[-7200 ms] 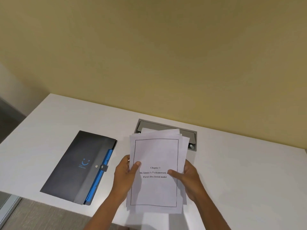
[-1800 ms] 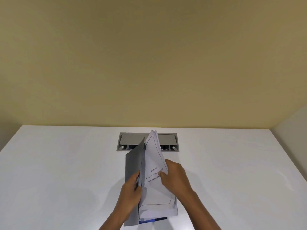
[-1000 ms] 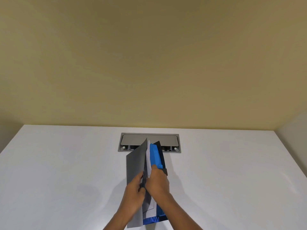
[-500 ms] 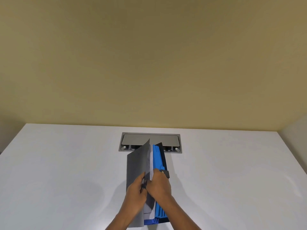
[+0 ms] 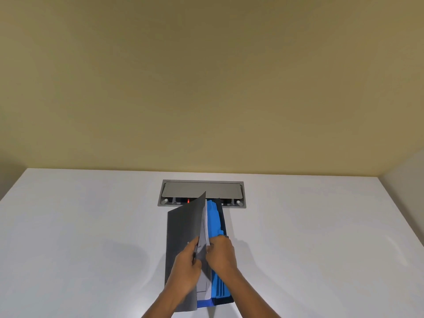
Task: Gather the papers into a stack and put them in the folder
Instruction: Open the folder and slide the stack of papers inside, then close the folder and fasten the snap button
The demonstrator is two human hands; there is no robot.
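The papers (image 5: 205, 228) have sunk further into the folder (image 5: 183, 237) than a moment ago, wedged between both hands. The left hand (image 5: 186, 265) still pinches the grey cover back; the right hand (image 5: 221, 254) presses closed against the blue dividers (image 5: 214, 220).

Bare white desk (image 5: 80, 237) lies open on both sides of the upright-held folder (image 5: 183, 237) — only the recessed cable box (image 5: 202, 191) just behind it and the wall (image 5: 206, 88) beyond bar the way.
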